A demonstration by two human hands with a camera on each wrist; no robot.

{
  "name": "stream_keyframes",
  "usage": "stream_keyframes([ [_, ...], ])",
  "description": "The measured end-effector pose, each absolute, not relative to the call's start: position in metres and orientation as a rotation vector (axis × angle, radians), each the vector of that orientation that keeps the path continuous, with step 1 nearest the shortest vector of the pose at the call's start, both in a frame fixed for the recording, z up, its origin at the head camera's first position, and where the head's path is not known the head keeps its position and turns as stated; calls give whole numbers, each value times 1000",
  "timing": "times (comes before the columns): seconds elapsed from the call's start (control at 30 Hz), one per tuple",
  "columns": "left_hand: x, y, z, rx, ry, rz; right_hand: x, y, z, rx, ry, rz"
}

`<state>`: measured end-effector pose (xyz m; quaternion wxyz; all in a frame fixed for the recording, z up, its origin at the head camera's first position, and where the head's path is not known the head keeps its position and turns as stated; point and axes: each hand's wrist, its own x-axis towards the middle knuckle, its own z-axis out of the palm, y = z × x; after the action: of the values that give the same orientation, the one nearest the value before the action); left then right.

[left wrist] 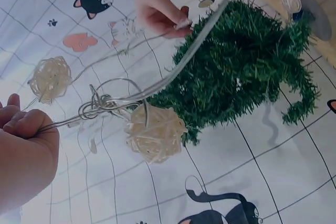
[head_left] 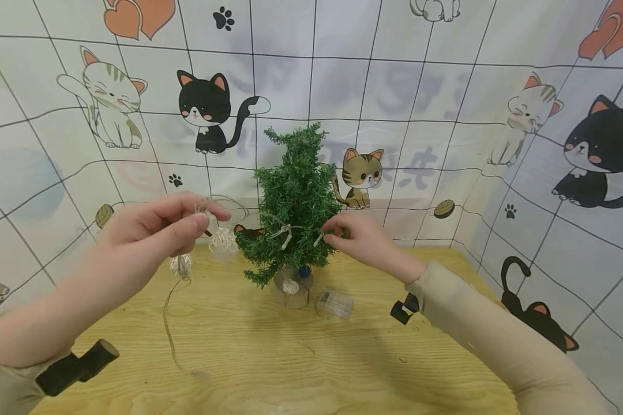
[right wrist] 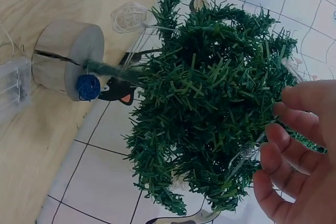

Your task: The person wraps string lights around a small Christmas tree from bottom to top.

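A small green artificial Christmas tree (head_left: pixel 296 196) stands upright on a round wooden base (head_left: pixel 295 300). To its left, my left hand (head_left: pixel 161 225) pinches the looped, tangled wire of a string of lights (left wrist: pixel 100 103). White woven balls hang from that wire, one ball (head_left: pixel 223 241) below the fingertips and another ball (left wrist: pixel 50 80) beside the hand in the left wrist view. My right hand (head_left: pixel 360 239) is at the tree's right side, its thumb and fingertips pinching the light string's wire against the branches. Thin clear strands (right wrist: pixel 244 158) cross the needles beside those fingers.
A clear plastic battery box (head_left: pixel 334 304) lies on the wooden table (head_left: pixel 239 357) right of the base. A blue ball (head_left: pixel 304 271) and a white ball (head_left: pixel 290 286) hang low by the trunk. Loose wire (head_left: pixel 168 323) trails down at left. Behind is a cat-print cloth (head_left: pixel 285 75).
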<state>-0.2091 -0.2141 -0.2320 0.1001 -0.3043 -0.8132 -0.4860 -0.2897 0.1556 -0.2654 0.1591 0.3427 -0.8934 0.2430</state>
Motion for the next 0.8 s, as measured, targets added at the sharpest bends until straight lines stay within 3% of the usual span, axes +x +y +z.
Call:
stream_keyframes([
  [0.13,-169,-185,-184,-799,-2313,-1506,-291,153,-263,969,-2511,665],
  [0.2,-166,-181,-174,-826,-2209,-1634,-292,151,-262,963,-2488,668],
  [0.43,-193,-203,-166,-859,-1863,-2048,-292,140,-252,960,-2426,655],
  [0.8,-211,-224,-164,-756,-1752,-2151,-295,106,-235,907,-2473,298],
])
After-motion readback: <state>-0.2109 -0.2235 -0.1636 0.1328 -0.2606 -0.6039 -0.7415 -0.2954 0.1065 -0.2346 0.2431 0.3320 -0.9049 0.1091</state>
